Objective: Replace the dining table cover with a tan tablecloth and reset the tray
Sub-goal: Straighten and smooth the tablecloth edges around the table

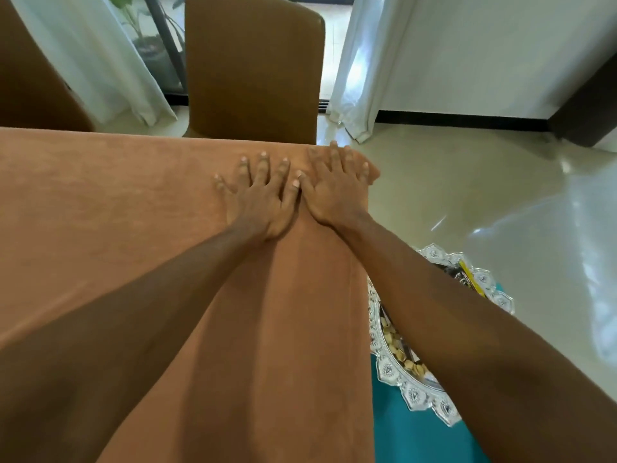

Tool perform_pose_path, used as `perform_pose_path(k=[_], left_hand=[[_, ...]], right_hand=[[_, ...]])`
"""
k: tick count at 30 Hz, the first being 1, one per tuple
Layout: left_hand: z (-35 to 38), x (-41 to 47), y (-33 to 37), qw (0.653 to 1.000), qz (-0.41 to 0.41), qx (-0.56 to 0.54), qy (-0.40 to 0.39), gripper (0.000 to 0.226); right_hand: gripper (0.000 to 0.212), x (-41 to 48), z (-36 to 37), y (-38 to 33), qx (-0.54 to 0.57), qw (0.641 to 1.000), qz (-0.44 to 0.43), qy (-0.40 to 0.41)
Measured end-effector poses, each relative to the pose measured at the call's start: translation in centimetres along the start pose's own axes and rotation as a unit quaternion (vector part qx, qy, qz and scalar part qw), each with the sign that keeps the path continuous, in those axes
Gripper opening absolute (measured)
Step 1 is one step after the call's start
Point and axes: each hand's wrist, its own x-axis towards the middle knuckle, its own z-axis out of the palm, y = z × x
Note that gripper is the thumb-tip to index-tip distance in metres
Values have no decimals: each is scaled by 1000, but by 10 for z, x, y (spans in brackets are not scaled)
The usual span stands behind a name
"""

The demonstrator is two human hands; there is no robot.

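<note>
A tan tablecloth [110, 208] covers the dining table and hangs over its right side. Both my hands lie flat on it near the far right corner, fingers spread, thumbs almost touching. My left hand [262, 195] is a little inward from the corner. My right hand [334, 187] rests at the corner itself, its fingertips reaching the edge. Neither hand holds anything. Below the table's right side, an ornate silver tray [414, 396] with snacks and a dark packet sits on something teal [410, 436]; my right forearm hides much of the tray.
A brown-covered chair [253, 68] stands at the table's far edge, and part of another [30, 71] shows at far left. White curtains [364, 61] hang behind. Glossy pale floor [484, 195] lies to the right, with dark furniture [591, 105] at the far right.
</note>
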Motion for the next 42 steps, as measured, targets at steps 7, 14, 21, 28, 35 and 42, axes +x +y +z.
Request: perform_pose_path(k=[7, 14, 21, 28, 35, 42], left_hand=[[-4, 2, 4, 1000, 1, 0, 0, 70], [-10, -12, 11, 999, 12, -17, -39, 68], [6, -134, 15, 997, 69, -23, 10, 67], [13, -250, 26, 998, 53, -13, 12, 68], [11, -374, 38, 998, 53, -37, -17, 67], [10, -467, 21, 991, 117, -47, -45, 61]], right_hand=[[71, 8, -1, 10, 43, 999, 10, -15], [68, 19, -3, 19, 67, 997, 11, -32], [68, -2, -25, 9, 31, 997, 22, -65], [58, -142, -18, -24, 12, 999, -30, -10], [61, -244, -24, -17, 17, 999, 11, -26], [60, -322, -29, -51, 18, 999, 20, -42]])
